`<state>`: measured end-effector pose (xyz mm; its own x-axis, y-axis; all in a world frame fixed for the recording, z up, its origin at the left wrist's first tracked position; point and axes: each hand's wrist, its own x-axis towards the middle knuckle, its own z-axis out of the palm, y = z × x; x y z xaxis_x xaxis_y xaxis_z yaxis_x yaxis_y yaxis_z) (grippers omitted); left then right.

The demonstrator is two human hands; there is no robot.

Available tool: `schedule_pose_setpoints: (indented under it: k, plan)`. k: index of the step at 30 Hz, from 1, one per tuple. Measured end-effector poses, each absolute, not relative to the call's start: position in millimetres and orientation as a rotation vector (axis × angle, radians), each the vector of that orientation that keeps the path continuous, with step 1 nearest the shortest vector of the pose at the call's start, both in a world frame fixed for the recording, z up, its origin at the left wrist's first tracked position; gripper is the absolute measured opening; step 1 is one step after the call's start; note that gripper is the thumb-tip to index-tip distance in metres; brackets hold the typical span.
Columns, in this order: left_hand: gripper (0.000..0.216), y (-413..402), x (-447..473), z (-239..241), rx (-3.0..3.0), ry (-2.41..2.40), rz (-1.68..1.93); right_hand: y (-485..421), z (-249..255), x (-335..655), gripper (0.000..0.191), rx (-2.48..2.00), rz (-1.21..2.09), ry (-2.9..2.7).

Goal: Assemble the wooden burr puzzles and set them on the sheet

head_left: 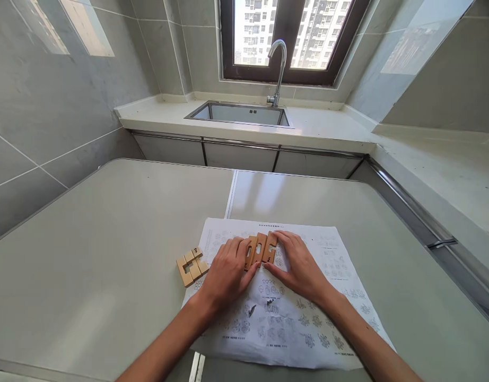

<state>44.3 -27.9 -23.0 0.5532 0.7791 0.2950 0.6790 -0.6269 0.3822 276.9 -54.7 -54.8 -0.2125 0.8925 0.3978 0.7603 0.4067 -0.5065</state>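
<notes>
Wooden notched puzzle bars, three side by side, stand on edge on a white printed instruction sheet spread over the grey surface. Left hand presses fingers against the leftmost bar; right hand braces the rightmost. Both grasp the cluster between them. Another light wooden notched block set lies just left of the sheet.

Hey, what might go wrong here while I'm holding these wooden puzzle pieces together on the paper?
The notched wooden pieces stand on edge, pressed between your left hand and right hand, so easing the squeeze may tip them. The instruction sheet overhangs the table's near edge and could slide. The loose wooden pieces by your left hand could get knocked away.
</notes>
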Motion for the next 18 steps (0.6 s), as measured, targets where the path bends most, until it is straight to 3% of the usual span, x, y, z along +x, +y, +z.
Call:
schedule_pose_setpoints:
  k: [18]
  plan:
    - [0.024, -27.7, 40.9, -26.0, 2.569, 1.33, 0.596, -58.0, -48.6, 276.4, 0.069, -1.418, 0.35, -1.851]
